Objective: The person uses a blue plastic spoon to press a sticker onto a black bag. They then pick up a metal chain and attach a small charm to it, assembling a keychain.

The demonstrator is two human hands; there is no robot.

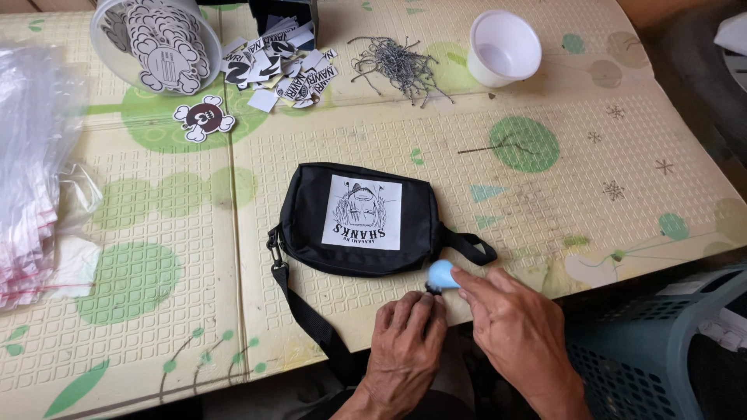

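A black pouch bag (303,218) with a white printed patch lies flat on the patterned mat, its strap (311,319) trailing off the near edge. Just below its lower right corner sits a small light blue rounded object (441,274). My left hand (405,342) pinches something small and dark right under that blue object, by the bag's corner. My right hand (513,327) reaches in from the right, with its fingertips on the blue object. A short black loop (471,247) sticks out of the bag's right side.
A cream mat (545,202) with green shapes covers the surface. At the far edge are a tub of stickers (156,43), loose stickers (280,70), a pile of metal hooks (397,66) and a white cup (504,47). Clear bags (31,179) lie left. A blue basket (661,350) stands right.
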